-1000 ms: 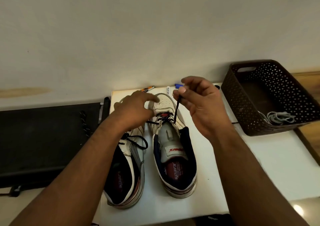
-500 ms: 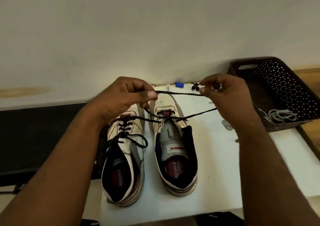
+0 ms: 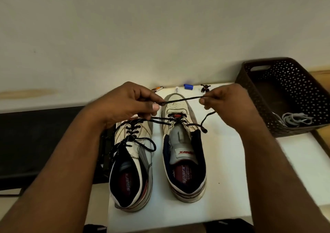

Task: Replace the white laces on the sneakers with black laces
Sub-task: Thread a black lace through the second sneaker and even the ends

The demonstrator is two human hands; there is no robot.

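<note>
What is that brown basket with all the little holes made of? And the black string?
The brown basket looks like moulded plastic: stiff walls, neat rows of punched holes, slight sheen. The black lace pinched between the left hand and right hand looks like woven fabric cord, matte and bendy; the exact fibre can't be told.

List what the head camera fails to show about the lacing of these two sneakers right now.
- Left sneaker: its toe and lowest eyelets, hidden behind the left hand.
- Black lace: how it runs inside the right hand, covered by curled fingers.
- Right sneaker: which eyelets are threaded; too small and dark to count.
- Basket: the pale laces inside, partly behind its near wall.
</note>
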